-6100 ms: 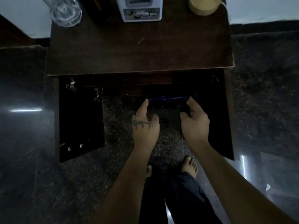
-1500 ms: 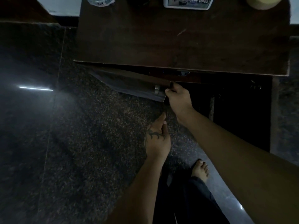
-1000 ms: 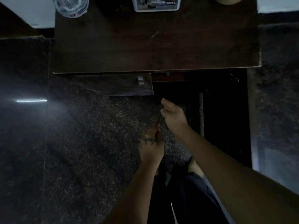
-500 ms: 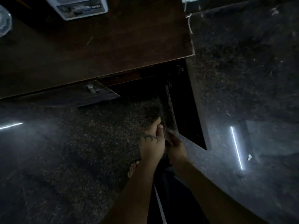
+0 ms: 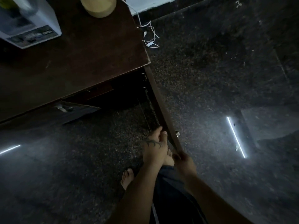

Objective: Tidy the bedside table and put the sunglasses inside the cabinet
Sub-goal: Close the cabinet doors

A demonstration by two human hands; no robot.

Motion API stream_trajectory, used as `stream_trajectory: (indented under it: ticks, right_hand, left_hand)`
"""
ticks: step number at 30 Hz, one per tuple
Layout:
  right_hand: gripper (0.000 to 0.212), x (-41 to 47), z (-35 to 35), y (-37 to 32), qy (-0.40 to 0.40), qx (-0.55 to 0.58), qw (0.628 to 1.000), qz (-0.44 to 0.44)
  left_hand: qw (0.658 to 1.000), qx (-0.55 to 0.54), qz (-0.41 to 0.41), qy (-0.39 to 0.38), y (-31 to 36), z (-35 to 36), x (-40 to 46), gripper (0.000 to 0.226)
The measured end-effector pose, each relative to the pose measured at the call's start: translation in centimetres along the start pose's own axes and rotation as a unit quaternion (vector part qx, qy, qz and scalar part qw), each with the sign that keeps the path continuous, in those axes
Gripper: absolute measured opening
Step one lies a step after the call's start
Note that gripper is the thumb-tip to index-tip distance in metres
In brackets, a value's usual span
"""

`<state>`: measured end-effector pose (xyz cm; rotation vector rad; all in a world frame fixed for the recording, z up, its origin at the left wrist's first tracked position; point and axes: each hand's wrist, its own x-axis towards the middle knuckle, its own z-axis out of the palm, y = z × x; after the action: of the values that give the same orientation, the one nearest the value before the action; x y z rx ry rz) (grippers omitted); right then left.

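Two doors hang below the bedside table [image 5: 77,62]: the left door [image 5: 71,110] nearly closed, the right door [image 5: 163,113] swung wide, its outer corner gripped by the right hand [image 5: 183,161]. The left hand [image 5: 154,147] rests beside it, fingers relaxed. Sunglasses unseen; the rigid panel should swing lightly

White box [image 5: 29,29] left of lamp base [image 5: 98,5] on bedside table [image 5: 77,62].

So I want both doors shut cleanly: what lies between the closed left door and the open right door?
Head view: only the dark cabinet opening and bare speckled floor lie between the left door and right door, gripped by the right hand.
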<state>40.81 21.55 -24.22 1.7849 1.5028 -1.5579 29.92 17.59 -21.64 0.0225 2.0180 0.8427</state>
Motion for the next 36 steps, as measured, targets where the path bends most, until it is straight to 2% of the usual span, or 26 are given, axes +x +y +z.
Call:
stream_trajectory:
  ticks: [2,7,14,22,27,32,36]
  right_hand:
    - [0.018,0.3,-1.4,0.1,0.029,0.0,1.0,-0.003]
    - [0.032,1.2,-2.8,-0.7,0.083,0.088,0.991,-0.054]
    - [0.028,1.4,-0.8,-2.7,0.034,0.111,0.988,-0.101]
    - [0.032,-0.6,3.6,-3.1,-0.04,0.1,0.991,-0.08]
    - [0.033,-1.1,7.1,-3.0,-0.043,0.01,0.994,-0.1]
    - [0.032,-2.3,10.5,-4.6,-0.07,0.029,0.99,-0.118]
    - [0.029,-2.6,13.2,-5.9,-0.063,-0.013,0.987,-0.147]
  left_hand:
    - [1.0,0.013,-0.007,0.007,0.3,0.6,0.1,0.042]
    - [1.0,0.007,-0.006,0.018,0.1,1.2,0.2,0.042]
    - [1.0,0.012,-0.007,0.018,-0.7,0.7,-0.1,0.043]
    - [0.999,0.003,-0.02,0.035,-3.5,-3.0,-0.9,0.042]
    - [0.999,-0.014,-0.018,0.042,-5.7,-5.8,-1.3,0.04]
    - [0.996,-0.047,-0.039,0.059,-7.4,-9.1,-1.2,0.04]
    - [0.994,-0.067,-0.028,0.081,-8.6,-11.9,-0.4,0.04]
